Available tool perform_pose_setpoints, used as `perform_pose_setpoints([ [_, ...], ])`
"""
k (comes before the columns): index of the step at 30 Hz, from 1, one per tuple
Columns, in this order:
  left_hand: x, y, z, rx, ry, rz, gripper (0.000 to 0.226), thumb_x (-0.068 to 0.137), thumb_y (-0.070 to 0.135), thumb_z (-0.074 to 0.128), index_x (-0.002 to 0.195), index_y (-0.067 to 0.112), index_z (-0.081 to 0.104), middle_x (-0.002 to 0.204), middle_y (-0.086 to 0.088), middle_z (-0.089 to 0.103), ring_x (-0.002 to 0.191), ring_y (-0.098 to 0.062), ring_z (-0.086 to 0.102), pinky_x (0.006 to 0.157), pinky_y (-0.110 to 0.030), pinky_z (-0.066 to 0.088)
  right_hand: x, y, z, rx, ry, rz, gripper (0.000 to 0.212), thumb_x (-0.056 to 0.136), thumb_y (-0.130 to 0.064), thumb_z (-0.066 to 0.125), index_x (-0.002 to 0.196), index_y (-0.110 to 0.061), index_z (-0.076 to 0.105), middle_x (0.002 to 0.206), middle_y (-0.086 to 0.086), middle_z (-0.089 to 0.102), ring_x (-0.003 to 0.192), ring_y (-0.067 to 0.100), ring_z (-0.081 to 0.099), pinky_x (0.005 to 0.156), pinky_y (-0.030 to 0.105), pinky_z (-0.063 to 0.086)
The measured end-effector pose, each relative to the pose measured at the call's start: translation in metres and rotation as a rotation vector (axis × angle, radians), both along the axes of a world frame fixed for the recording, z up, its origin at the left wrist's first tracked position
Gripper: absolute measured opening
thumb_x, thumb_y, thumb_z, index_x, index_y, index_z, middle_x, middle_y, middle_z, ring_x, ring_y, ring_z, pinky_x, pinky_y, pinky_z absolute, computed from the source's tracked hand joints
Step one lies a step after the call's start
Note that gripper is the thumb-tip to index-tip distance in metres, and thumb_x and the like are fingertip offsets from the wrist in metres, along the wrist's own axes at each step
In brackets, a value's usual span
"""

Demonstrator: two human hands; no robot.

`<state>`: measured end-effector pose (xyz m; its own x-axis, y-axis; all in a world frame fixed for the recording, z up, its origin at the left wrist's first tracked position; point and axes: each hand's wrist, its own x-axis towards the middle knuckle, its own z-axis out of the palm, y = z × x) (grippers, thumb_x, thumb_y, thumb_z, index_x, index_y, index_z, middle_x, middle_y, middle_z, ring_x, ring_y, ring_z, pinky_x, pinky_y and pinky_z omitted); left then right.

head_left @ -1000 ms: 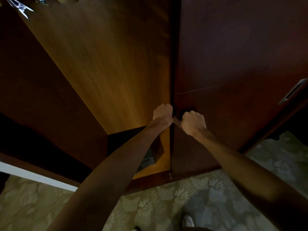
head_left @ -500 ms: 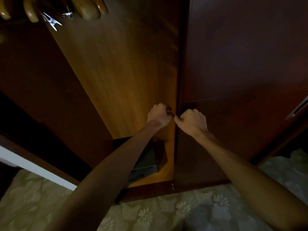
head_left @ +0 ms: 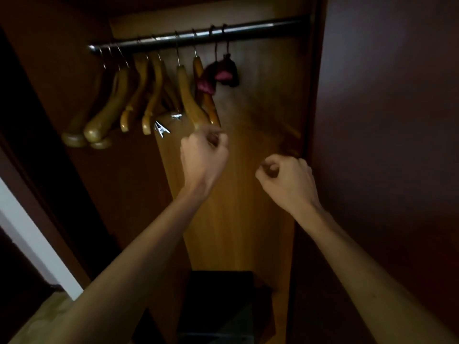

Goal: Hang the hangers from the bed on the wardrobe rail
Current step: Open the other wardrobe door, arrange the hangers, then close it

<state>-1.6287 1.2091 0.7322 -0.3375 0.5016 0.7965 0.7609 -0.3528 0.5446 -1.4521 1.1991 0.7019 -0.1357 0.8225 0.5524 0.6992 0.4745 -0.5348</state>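
A metal wardrobe rail (head_left: 248, 29) runs across the top of the open wardrobe. Several wooden hangers (head_left: 188, 95) hang on its left half, and dark purple padded hangers (head_left: 219, 75) hang to their right. My left hand (head_left: 205, 155) is a closed fist just below the rightmost wooden hangers. My right hand (head_left: 285, 180) is a closed fist lower and to the right, near the wardrobe's right edge. A blurred wooden hanger (head_left: 270, 135) seems to span between the two fists; its shape is hard to make out against the wooden back panel.
The rail's right part (head_left: 273, 24) carries nothing. A dark wardrobe door (head_left: 385, 145) stands close on the right. A black box (head_left: 218, 294) sits on the wardrobe floor. Metal clips (head_left: 161, 129) dangle under the left hangers. A white strip (head_left: 29, 232) shows at the far left.
The view has tilted up from the floor to the rail. Both fists have risen and moved apart, from touching at the door edge to below the hanging hangers.
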Motion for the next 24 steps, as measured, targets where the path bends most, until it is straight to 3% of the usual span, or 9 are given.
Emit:
perform_pose_setpoints([
  [4, -0.029, 0.019, 0.070, 0.110, -0.064, 0.017, 0.019, 0.098, 0.022, 0.054, 0.103, 0.015, 0.070, 0.077, 0.014, 0.061, 0.062, 0.002, 0.059, 0.054, -0.010, 0.048, -0.022, 0.019, 0.061, 0.183, 0.156, -0.034, 0.040, 0.095, -0.046, 0.060, 0.126, -0.021, 0.067, 0.107, -0.006, 0.074, 0.088, 0.010, 0.071, 0.083, 0.029, 0.058],
  [6, -0.043, 0.039, 0.103, 0.001, -0.088, 0.036, 0.020, 0.102, 0.028, 0.052, 0.093, 0.021, 0.068, 0.072, 0.013, 0.058, 0.058, 0.002, 0.054, 0.050, -0.009, 0.042, -0.035, 0.035, 0.092, 0.235, 0.206, -0.057, 0.047, 0.094, -0.051, 0.059, 0.131, -0.021, 0.063, 0.111, -0.005, 0.073, 0.093, 0.010, 0.070, 0.081, 0.023, 0.053],
  [9, -0.056, 0.072, 0.142, -0.194, -0.083, 0.057, 0.031, 0.102, 0.037, 0.052, 0.074, 0.024, 0.058, 0.071, 0.007, 0.060, 0.058, -0.004, 0.054, 0.051, -0.017, 0.048, -0.059, 0.056, 0.131, 0.200, 0.186, -0.038, 0.063, 0.092, -0.056, 0.060, 0.144, -0.020, 0.050, 0.127, -0.002, 0.067, 0.108, 0.014, 0.065, 0.078, 0.017, 0.040],
  [12, -0.060, 0.106, 0.164, -0.397, -0.107, 0.014, 0.028, 0.098, 0.040, 0.057, 0.091, 0.015, 0.066, 0.087, -0.001, 0.068, 0.067, -0.010, 0.060, 0.052, -0.022, 0.045, -0.083, 0.075, 0.153, 0.155, 0.077, -0.042, 0.076, 0.087, -0.060, 0.065, 0.148, -0.020, 0.043, 0.135, 0.002, 0.062, 0.121, 0.023, 0.061, 0.081, 0.023, 0.039],
  [15, -0.056, 0.132, 0.175, -0.504, -0.101, -0.101, 0.024, 0.096, 0.038, 0.060, 0.090, 0.015, 0.064, 0.099, -0.007, 0.071, 0.091, -0.019, 0.069, 0.077, -0.033, 0.059, -0.105, 0.093, 0.158, 0.172, 0.012, -0.090, 0.075, 0.082, -0.063, 0.069, 0.140, -0.020, 0.048, 0.126, 0.005, 0.066, 0.114, 0.025, 0.065, 0.081, 0.026, 0.045],
  [17, -0.050, 0.141, 0.179, -0.564, -0.063, -0.149, 0.025, 0.097, 0.036, 0.058, 0.086, 0.014, 0.060, 0.099, -0.007, 0.068, 0.096, -0.022, 0.068, 0.085, -0.033, 0.058, -0.114, 0.104, 0.158, 0.188, -0.016, -0.145, 0.073, 0.078, -0.063, 0.071, 0.133, -0.018, 0.054, 0.118, 0.006, 0.069, 0.109, 0.026, 0.067, 0.085, 0.032, 0.054],
  [20, -0.046, 0.161, 0.180, -0.657, -0.119, -0.263, 0.033, 0.099, 0.037, 0.056, 0.114, 0.008, 0.061, 0.111, -0.009, 0.063, 0.106, -0.026, 0.064, 0.092, -0.034, 0.055, -0.122, 0.118, 0.157, 0.163, -0.059, -0.237, 0.070, 0.077, -0.056, 0.078, 0.129, -0.014, 0.057, 0.115, 0.008, 0.069, 0.108, 0.028, 0.067, 0.086, 0.037, 0.056],
  [22, -0.043, 0.174, 0.177, -0.728, -0.273, -0.423, 0.036, 0.099, 0.035, 0.058, 0.124, 0.009, 0.057, 0.119, -0.009, 0.064, 0.106, -0.026, 0.063, 0.088, -0.037, 0.057, -0.121, 0.126, 0.154, 0.123, -0.069, -0.283, 0.067, 0.078, -0.045, 0.082, 0.131, -0.012, 0.055, 0.116, 0.009, 0.068, 0.109, 0.028, 0.066, 0.085, 0.037, 0.055],
  [24, -0.038, 0.182, 0.175, -0.763, -0.395, -0.534, 0.027, 0.102, 0.033, 0.056, 0.119, 0.012, 0.055, 0.110, -0.012, 0.064, 0.094, -0.024, 0.063, 0.072, -0.035, 0.057, -0.118, 0.135, 0.150, 0.103, -0.063, -0.312, 0.063, 0.079, -0.034, 0.083, 0.131, -0.013, 0.053, 0.115, 0.010, 0.068, 0.109, 0.029, 0.066, 0.085, 0.038, 0.055],
])
